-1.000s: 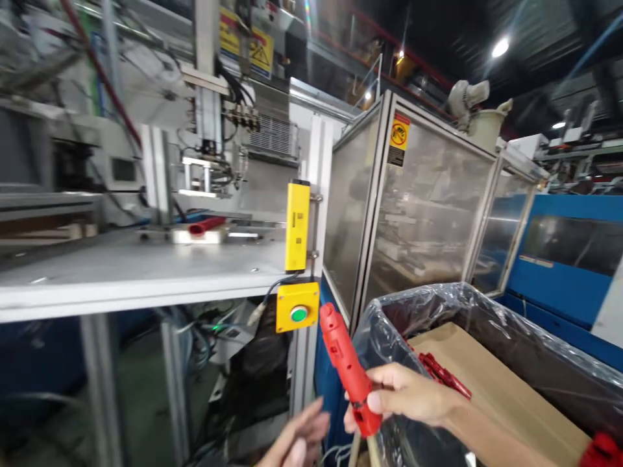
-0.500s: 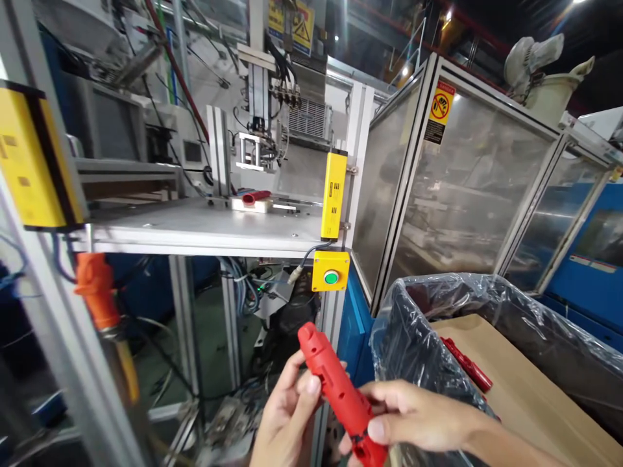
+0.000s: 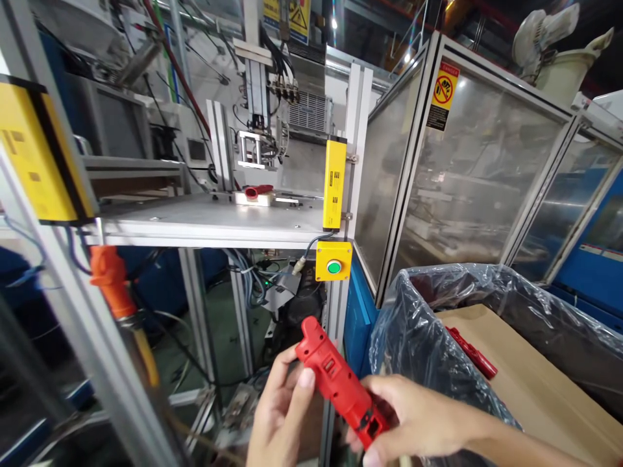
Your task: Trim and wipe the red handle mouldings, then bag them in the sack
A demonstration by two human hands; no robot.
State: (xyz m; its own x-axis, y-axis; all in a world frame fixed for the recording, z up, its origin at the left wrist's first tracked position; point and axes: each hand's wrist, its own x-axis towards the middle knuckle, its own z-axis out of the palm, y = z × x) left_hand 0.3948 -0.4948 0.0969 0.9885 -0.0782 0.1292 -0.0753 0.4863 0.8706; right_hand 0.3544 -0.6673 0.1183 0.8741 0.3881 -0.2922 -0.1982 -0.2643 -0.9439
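Observation:
A red plastic tool housing (image 3: 341, 386) is held tilted in front of me, its narrow end up and to the left. It has small round holes, a rectangular slot and a dark opening near its lower end. Thumb and fingers of my left hand (image 3: 285, 402) pinch the upper end. My right hand (image 3: 413, 415) grips the lower end, with some of its fingers hidden behind the part. A similar red part (image 3: 259, 191) rests on a pale fixture (image 3: 253, 200) on the metal workbench (image 3: 204, 217).
To the right, a bin lined with clear plastic (image 3: 403, 324) holds cardboard (image 3: 516, 363) with another red part (image 3: 471, 352) on it. A yellow box with a green button (image 3: 333, 266) hangs below the bench edge. An orange air tool (image 3: 111, 279) hangs at left. Yellow light-curtain bars (image 3: 334, 185) flank the bench.
The red housing has been turned about its length, so the rectangular slot and the dark opening now face me. Both hands keep hold of it. The view has shifted slightly.

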